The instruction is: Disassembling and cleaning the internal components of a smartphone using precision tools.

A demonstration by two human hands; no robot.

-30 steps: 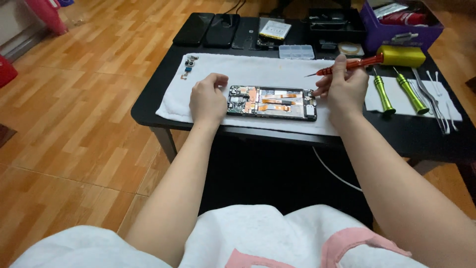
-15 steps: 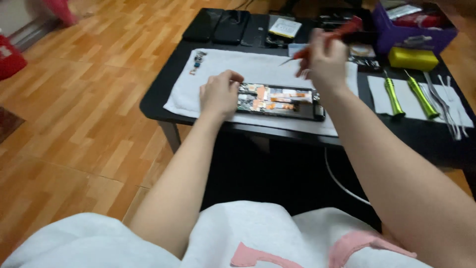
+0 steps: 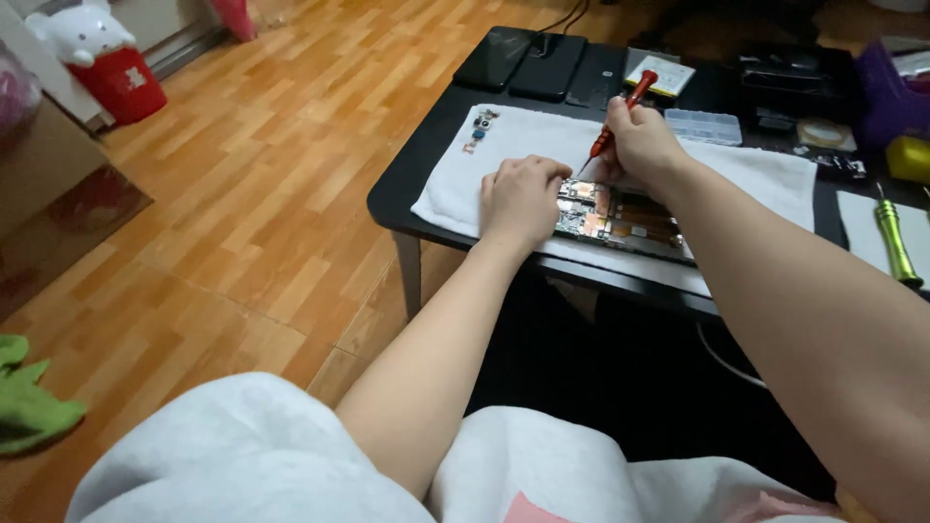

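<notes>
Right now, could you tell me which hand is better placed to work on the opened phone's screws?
Probably the right hand: it holds the red screwdriver, tip down at the opened phone. The left hand steadies it.

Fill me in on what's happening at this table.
A person is working on an opened phone lying on a white towel on a low black table. The left hand steadies the phone's end. The right hand holds a red screwdriver, tip pointed down at the phone's exposed insides.
</notes>
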